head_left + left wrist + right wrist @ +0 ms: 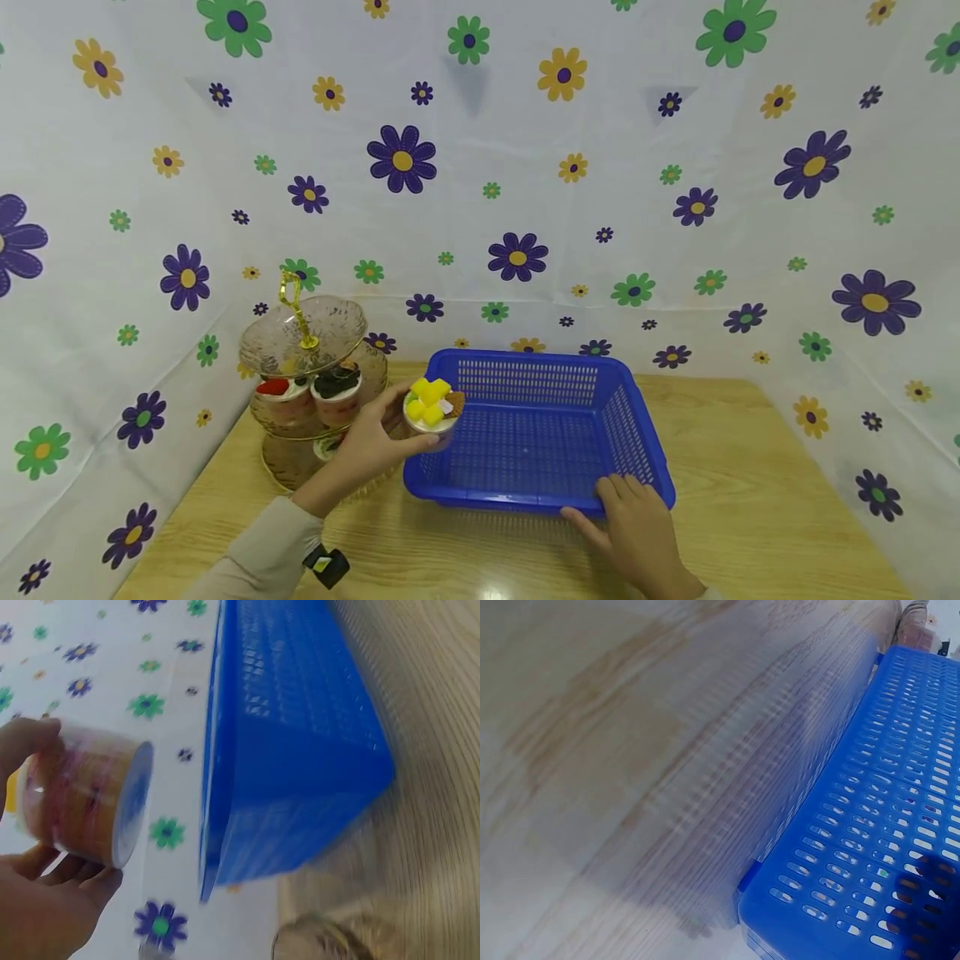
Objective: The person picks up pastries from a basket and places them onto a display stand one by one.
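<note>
My left hand grips a clear dessert cup, fingers and thumb around its sides. Yellow fruit cubes and a brown biscuit piece top the cup; in the left wrist view, layers of sponge and pink filling show through the wall of the cup. It is held at the left rim of a blue plastic basket, above the table. At the basket's front right, my right hand holds the near rim, fingers over the inside and thumb along the outside. The basket's perforated wall fills the right side of the right wrist view.
Left of the basket stands a tiered stand with a gold handle. Its middle tier bears a red-topped cup and a dark-topped cup; another cup sits lower, partly hidden. A flowered cloth hangs behind the wooden table.
</note>
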`<state>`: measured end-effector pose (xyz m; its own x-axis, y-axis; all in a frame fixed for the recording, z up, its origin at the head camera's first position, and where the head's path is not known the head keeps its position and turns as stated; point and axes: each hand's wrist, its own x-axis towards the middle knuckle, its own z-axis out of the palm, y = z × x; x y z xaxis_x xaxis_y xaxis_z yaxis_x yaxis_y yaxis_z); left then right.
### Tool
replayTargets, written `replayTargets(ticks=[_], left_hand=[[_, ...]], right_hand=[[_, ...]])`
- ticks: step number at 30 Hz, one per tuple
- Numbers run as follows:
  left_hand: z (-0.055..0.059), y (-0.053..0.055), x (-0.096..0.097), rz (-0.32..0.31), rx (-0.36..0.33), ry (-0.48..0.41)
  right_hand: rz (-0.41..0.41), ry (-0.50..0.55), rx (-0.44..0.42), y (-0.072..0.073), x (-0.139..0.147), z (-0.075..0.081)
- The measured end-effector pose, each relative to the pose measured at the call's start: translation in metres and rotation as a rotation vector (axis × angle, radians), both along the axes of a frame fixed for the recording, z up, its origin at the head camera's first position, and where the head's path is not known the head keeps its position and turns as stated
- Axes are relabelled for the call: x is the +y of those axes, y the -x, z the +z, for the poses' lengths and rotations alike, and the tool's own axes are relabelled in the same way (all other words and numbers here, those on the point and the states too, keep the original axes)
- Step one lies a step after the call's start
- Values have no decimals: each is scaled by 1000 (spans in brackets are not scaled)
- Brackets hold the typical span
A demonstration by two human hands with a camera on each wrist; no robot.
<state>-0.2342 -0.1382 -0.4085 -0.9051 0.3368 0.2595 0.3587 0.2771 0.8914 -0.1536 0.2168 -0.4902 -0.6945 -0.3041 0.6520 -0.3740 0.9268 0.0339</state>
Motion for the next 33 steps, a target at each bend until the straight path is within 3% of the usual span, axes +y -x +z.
replayTargets(ticks=[8, 15, 21, 27, 33], left_hand=[[-3, -21, -51, 77, -127, 62], [-16, -40, -90, 113, -128, 111], [-31, -54, -119, 125, -189, 80], [-47, -58, -139, 232, -258, 129], [-57, -54, -155, 320, -331, 180]], right_hand=[[-9, -4, -5, 0, 0, 0], [-6, -6, 1, 0, -1, 0], [1, -3, 13, 0, -1, 1], [8, -5, 21, 2, -1, 1], [9, -1, 30, 2, -1, -1]])
